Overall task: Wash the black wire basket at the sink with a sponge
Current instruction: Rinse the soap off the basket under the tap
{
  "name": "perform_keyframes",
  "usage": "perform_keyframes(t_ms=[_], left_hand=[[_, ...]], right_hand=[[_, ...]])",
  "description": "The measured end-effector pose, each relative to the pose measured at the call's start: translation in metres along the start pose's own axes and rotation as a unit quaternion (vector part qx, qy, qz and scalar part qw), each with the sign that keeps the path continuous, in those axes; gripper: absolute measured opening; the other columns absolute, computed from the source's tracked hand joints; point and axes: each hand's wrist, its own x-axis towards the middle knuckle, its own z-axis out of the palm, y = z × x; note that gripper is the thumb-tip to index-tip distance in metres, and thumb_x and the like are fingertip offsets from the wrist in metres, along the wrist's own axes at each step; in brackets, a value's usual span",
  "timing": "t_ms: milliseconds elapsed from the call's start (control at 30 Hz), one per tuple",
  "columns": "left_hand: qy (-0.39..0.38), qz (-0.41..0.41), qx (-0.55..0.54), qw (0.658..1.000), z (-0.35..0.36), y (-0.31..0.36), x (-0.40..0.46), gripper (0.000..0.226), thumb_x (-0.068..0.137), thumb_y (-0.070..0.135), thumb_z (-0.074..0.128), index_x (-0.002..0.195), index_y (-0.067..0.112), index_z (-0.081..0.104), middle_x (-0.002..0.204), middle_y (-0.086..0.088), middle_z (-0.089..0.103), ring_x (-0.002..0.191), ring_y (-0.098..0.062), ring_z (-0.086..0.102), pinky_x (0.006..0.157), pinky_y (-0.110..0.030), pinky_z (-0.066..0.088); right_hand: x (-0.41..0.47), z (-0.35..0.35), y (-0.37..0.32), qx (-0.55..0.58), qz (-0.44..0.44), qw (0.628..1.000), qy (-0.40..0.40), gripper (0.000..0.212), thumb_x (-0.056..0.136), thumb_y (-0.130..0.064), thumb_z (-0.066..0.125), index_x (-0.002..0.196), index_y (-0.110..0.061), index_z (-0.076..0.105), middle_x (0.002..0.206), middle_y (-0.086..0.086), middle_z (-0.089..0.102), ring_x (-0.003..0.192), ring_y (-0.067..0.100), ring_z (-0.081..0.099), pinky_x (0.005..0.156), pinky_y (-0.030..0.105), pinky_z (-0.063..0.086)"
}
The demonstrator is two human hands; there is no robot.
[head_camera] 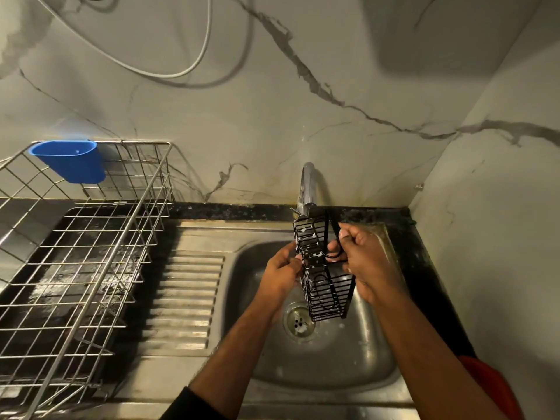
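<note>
Now the black wire basket (325, 277), with foam on its wires, hangs upright over the sink (318, 359), under the tap (306, 186). Your left hand (280, 275) pinches its side; your right hand (365, 262) is closed on its hooks. No sponge is visible. Turn it slowly so every wire is cleaned.

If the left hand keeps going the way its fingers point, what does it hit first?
The basket: the left hand points right into its side, fingertips apparently already touching the wire. Depth is unclear.
</note>
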Motion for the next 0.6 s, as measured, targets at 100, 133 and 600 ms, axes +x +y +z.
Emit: perform_keyframes(t_ms=[100,133,600], left_hand=[[-0.004,0.0,0.007,1.0,0.001,-0.002,0.008,0.032,0.105,0.003,0.046,0.131,0.012,0.064,0.108,-0.011,0.073,0.075,-0.003,0.071,0.063,-0.017,0.055],[-0.001,0.0,0.012,1.0,0.001,-0.002,0.009,0.031,0.106,0.004,0.046,0.129,0.012,0.065,0.108,-0.01,0.074,0.078,-0.004,0.072,0.064,-0.018,0.055],[-0.009,0.021,0.029,0.999,0.0,-0.004,0.056,0.033,0.109,0.024,0.044,0.133,0.017,0.066,0.123,-0.006,0.073,0.117,-0.021,0.068,0.105,-0.04,0.052]], right_hand=[[-0.004,0.001,-0.003,0.014,0.006,1.0,0.005,0.024,0.105,-0.017,0.043,0.123,-0.017,0.059,0.074,0.0,0.064,0.054,0.007,0.06,0.038,0.016,0.033],[-0.004,0.001,-0.004,0.016,0.007,1.0,0.008,0.024,0.105,-0.017,0.043,0.121,-0.016,0.061,0.073,0.0,0.064,0.054,0.008,0.059,0.038,0.015,0.033],[-0.018,0.006,-0.004,0.091,0.027,0.995,0.024,0.023,0.106,-0.016,0.041,0.121,-0.017,0.059,0.081,0.002,0.067,0.069,0.007,0.067,0.046,0.018,0.046]])
